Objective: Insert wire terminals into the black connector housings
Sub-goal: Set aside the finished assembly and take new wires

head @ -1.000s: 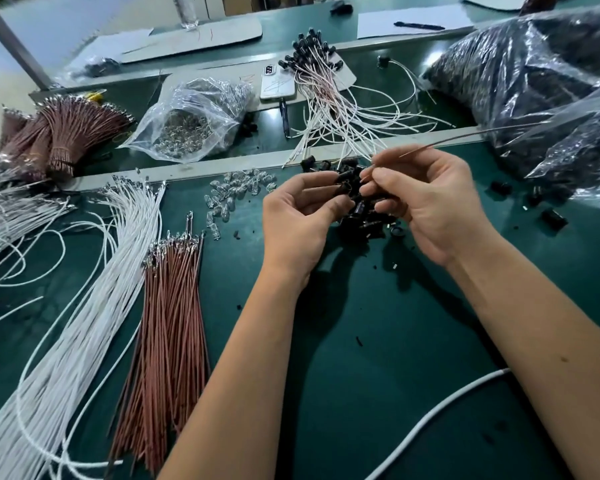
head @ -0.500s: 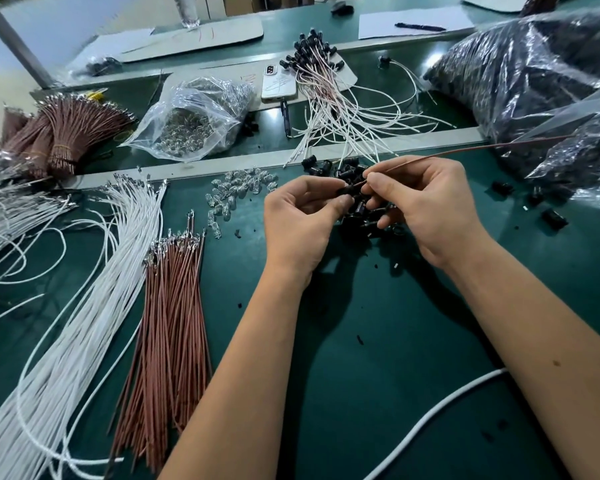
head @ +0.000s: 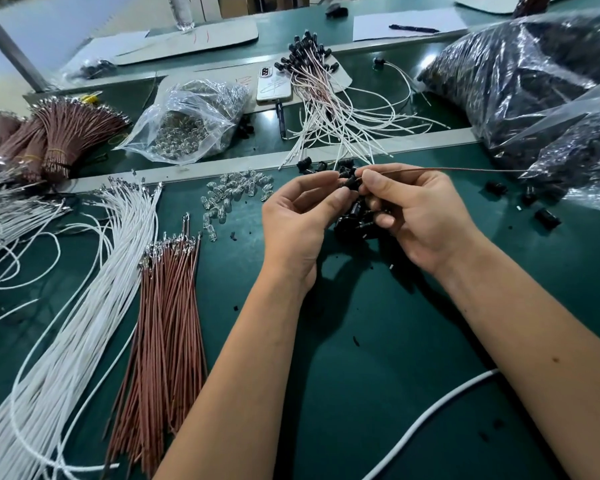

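**Terminal at the housing mouth: a bent wire or a half-seat are the risks**

I take the housing [head: 351, 182] as my landmark; it sits between the two hands above the green mat [head: 378, 375], pinched at the fingertips of my left hand [head: 298, 216]. Right of it, my right hand [head: 420, 216] pinches the brown wire [head: 465, 170] just beside the housing, and the wire's free length runs off to the right towards the bags [head: 534, 81]. The terminal itself is hidden behind the fingertips, so I cannot tell whether it has entered the cavity or only touches the rim.

What worries me:

- The wire is thin. Pushing from a grip too far back from the housing would likely buckle it rather than drive the terminal in.
- I cannot see the terminal's orientation. If it is rotated wrongly it may jam or seat only partway, and a half-seated terminal could pull out later.
- The housing is small and held only at the tips; side force from the right hand could twist it out and drop it into the loose housings [head: 357, 220] directly below, where it would be hard to tell apart.
- The long tail, right of the housing, could snag on the bags and tug the terminal off line.

Left of the housing lie clear caps [head: 232, 194], brown wires [head: 167, 323] and white wires [head: 84, 289], well apart from the work.
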